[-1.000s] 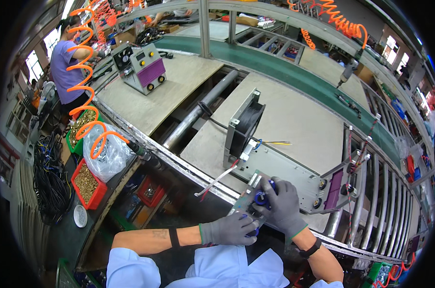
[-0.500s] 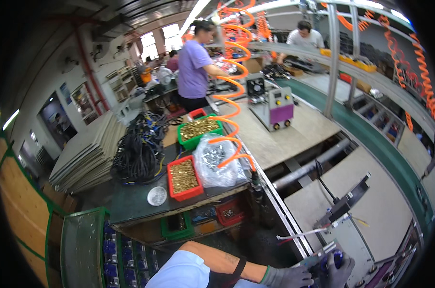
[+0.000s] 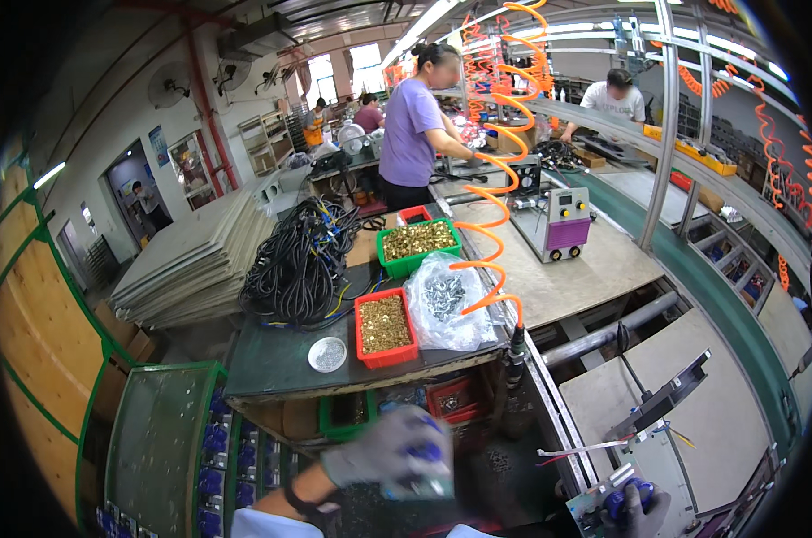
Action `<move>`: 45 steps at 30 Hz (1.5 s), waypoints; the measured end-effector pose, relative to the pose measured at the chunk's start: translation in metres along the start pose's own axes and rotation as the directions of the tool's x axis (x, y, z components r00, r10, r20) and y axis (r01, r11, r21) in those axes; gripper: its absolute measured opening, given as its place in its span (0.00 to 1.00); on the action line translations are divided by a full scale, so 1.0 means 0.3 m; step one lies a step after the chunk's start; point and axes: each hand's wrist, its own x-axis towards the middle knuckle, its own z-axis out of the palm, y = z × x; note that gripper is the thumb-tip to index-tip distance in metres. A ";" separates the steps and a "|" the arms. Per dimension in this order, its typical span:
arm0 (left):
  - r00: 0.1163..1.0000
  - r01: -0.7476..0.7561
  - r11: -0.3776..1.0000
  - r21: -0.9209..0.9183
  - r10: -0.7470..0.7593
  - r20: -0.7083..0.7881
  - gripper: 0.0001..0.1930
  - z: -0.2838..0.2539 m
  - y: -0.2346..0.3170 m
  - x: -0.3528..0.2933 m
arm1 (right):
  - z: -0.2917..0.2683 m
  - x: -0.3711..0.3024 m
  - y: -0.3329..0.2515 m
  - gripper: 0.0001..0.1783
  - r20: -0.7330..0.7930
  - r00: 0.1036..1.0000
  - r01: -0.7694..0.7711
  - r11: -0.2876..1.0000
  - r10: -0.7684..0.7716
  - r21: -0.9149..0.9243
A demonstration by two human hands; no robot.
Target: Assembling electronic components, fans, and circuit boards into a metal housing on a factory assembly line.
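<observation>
My left hand [image 3: 383, 450], in a grey glove, is over the gap in front of the bench, blurred by motion. Its fingers curl round a blue-purple part [image 3: 430, 451] on what looks like a small circuit board [image 3: 416, 490]. At the lower right, my gloved right hand [image 3: 650, 515] grips a rounded blue part [image 3: 628, 496] on a circuit board [image 3: 589, 509]. This stands at the near edge of a grey metal panel [image 3: 662, 468] with loose wires and a black upright piece [image 3: 666, 392].
A green-edged rack [image 3: 217, 448] with several blue parts stands at left. On the bench are a red bin [image 3: 385, 327], a green bin [image 3: 418, 249], a plastic bag [image 3: 448, 305] and black cables [image 3: 303, 260]. An orange coiled hose [image 3: 504, 247] hangs down. A co-worker [image 3: 412, 134] stands beyond.
My left hand has moved left from beside the right hand, with a blue-purple part at its fingers. The right hand stays at the panel. The view has shifted, so the bench appears further right.
</observation>
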 end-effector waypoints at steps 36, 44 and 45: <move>0.927 -0.372 0.922 -0.105 0.374 0.002 0.19 0.761 0.298 0.585 | -0.108 -0.156 0.208 0.51 0.075 0.862 -0.504 0.864 0.502 0.011; 0.922 -0.387 0.917 0.097 0.382 0.062 0.14 1.006 0.370 0.741 | -0.134 -0.163 0.187 0.43 0.116 0.676 -0.729 0.683 0.728 -0.038; 0.923 -0.384 0.919 0.084 0.385 0.010 0.14 1.019 0.372 0.728 | -0.149 -0.165 0.189 0.42 0.140 0.647 -0.753 0.657 0.750 -0.043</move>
